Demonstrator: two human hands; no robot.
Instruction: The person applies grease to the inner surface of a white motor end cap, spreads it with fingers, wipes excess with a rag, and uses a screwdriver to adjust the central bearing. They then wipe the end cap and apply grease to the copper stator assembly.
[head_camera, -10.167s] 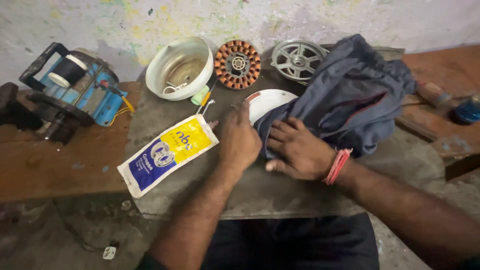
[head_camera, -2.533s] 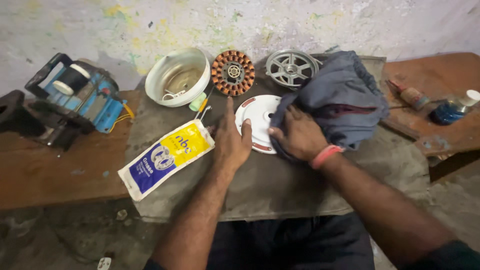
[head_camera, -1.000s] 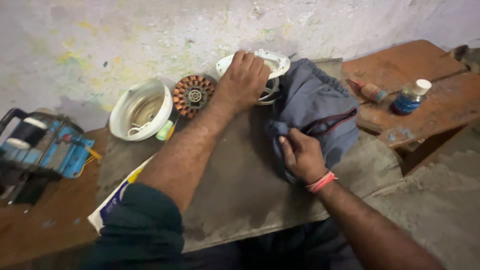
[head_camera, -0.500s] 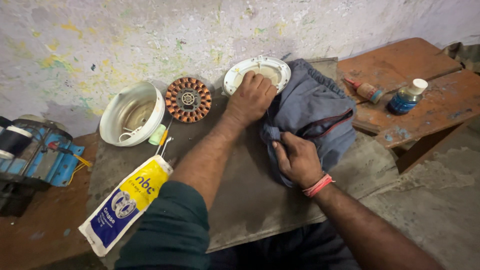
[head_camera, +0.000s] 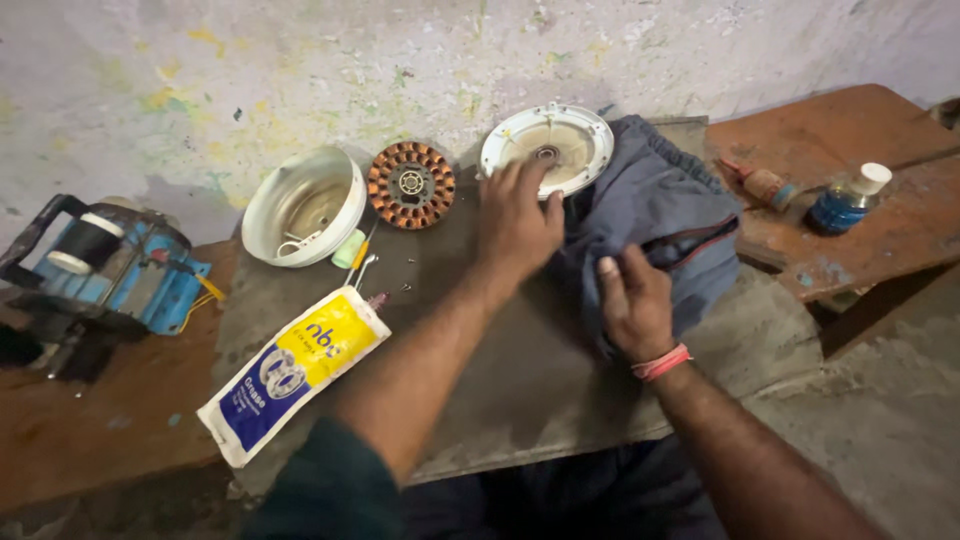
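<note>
My left hand hovers with fingers spread just in front of a white round fan cover that leans by the wall; the fingertips are at its near rim and nothing is held. My right hand, with a red band at the wrist, grips a fold of the blue-grey cloth that lies bunched to the right of the cover. A copper-wound stator lies left of the cover, and a white bowl-shaped housing further left.
A yellow, white and blue grease pouch lies at the front left of the grey slab. A blue machine sits on the wooden bench at left. A blue bottle and small tube stand on the right bench.
The white cover was carried from beside the cloth to the back by the wall. My left hand has let go of it and drawn back slightly. My right hand stays on the cloth.
</note>
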